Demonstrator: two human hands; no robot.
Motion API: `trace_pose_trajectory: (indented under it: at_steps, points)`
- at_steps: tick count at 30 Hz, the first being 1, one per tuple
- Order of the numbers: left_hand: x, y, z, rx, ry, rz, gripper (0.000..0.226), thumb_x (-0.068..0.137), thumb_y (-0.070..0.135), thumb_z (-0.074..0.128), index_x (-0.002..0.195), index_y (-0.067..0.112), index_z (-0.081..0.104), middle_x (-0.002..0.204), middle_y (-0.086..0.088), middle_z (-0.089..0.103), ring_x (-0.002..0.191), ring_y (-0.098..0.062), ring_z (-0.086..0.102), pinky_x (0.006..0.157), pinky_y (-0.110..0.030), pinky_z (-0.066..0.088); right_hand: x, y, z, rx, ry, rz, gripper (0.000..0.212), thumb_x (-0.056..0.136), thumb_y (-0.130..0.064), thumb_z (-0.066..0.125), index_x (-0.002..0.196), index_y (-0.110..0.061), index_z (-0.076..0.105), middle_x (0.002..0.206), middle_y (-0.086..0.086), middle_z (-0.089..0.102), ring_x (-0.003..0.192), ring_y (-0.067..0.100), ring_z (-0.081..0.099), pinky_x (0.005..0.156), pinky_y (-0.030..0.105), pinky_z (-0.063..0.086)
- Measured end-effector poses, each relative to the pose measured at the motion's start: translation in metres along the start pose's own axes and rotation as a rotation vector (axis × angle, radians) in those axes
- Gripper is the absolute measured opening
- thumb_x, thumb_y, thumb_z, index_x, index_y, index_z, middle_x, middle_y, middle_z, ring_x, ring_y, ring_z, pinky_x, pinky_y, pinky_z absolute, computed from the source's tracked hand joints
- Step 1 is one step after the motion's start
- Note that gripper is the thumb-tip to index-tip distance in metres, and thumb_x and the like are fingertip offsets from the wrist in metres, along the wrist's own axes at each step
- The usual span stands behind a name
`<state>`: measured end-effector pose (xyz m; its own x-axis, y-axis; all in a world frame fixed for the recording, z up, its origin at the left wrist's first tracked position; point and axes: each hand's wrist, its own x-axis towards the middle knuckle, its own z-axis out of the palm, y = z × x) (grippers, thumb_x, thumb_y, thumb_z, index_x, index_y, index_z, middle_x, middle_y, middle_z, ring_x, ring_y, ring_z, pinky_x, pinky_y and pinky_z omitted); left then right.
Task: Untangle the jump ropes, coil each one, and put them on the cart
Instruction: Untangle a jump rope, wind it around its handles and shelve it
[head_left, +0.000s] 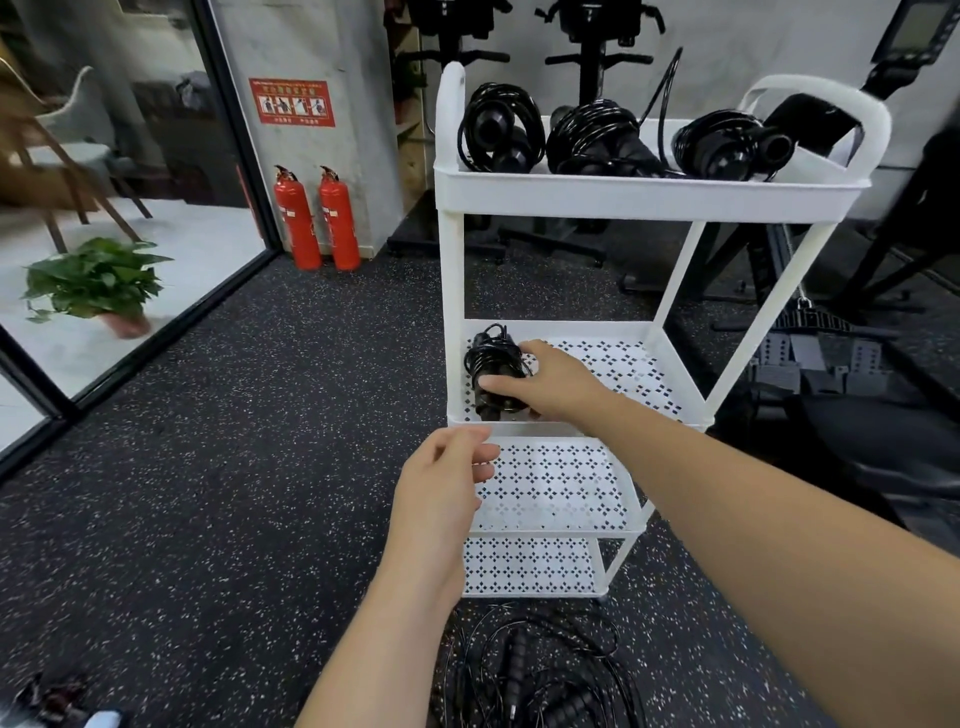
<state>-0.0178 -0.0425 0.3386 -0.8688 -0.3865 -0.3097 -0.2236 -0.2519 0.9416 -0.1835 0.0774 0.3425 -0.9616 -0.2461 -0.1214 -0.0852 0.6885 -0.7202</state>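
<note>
right hand (556, 382) grips coiled jump rope (493, 358) on second shelf of cart (649, 195); left hand (441, 488) loosely curled, holding nothing.

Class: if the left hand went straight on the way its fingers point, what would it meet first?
Probably the white cart, at its second shelf's front rim, just past the fingertips; depth is unclear.

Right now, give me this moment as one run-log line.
right hand grips coiled jump rope on cart, second shelf | left hand empty | top shelf: three coiled ropes | floor: tangled ropes
</note>
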Motion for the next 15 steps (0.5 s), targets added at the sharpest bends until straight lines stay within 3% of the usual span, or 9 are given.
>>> trace_pose_trajectory:
  at_steps: [2,5,9,13,15]
  points:
    - [-0.001,0.000,0.002,0.005,-0.004,0.002,0.017,0.101,0.031,0.063,0.103,0.025,0.079,0.100,0.007,0.081,0.100,-0.016,0.070,0.082,-0.035,0.050,-0.002,-0.001,0.009,-0.145,0.058,-0.040,0.076,0.096,-0.068,0.065,0.155,-0.024,0.048,0.145,0.005,0.064,0.129,0.027,0.061,0.102,0.037,0.049]
    - [-0.001,0.000,0.002,0.005,-0.005,0.003,0.017,0.101,0.030,0.063,0.103,0.026,0.079,0.101,0.007,0.081,0.103,-0.018,0.071,0.083,-0.035,0.050,0.001,0.003,0.013,-0.123,0.092,-0.026,0.069,0.100,-0.077,0.043,0.141,-0.025,0.060,0.125,0.002,0.061,0.119,0.024,0.057,0.105,0.041,0.046]
    - [-0.001,0.000,-0.001,0.000,0.002,0.002,0.019,0.100,0.030,0.062,0.103,0.025,0.079,0.102,0.006,0.081,0.105,-0.019,0.072,0.084,-0.036,0.051,0.004,0.007,0.004,0.314,0.071,0.100,0.077,0.095,-0.085,0.040,0.147,-0.033,0.060,0.144,-0.007,0.061,0.130,0.021,0.059,0.118,0.051,0.042]
    - [-0.002,0.001,-0.001,-0.001,0.008,0.003,0.020,0.101,0.029,0.060,0.104,0.026,0.080,0.103,0.006,0.081,0.102,-0.017,0.071,0.082,-0.035,0.050,0.005,0.012,-0.001,0.375,0.056,0.134,0.089,0.085,-0.094,0.032,0.149,-0.038,0.059,0.151,-0.003,0.060,0.135,0.024,0.058,0.118,0.054,0.043]
    - [-0.002,0.001,0.000,-0.002,0.014,0.001,0.022,0.102,0.027,0.059,0.105,0.026,0.080,0.103,0.006,0.081,0.101,-0.017,0.071,0.081,-0.035,0.049,0.002,0.009,-0.001,0.344,0.052,0.112,0.084,0.091,-0.089,0.034,0.152,-0.036,0.057,0.156,-0.005,0.056,0.140,0.023,0.054,0.120,0.052,0.041]
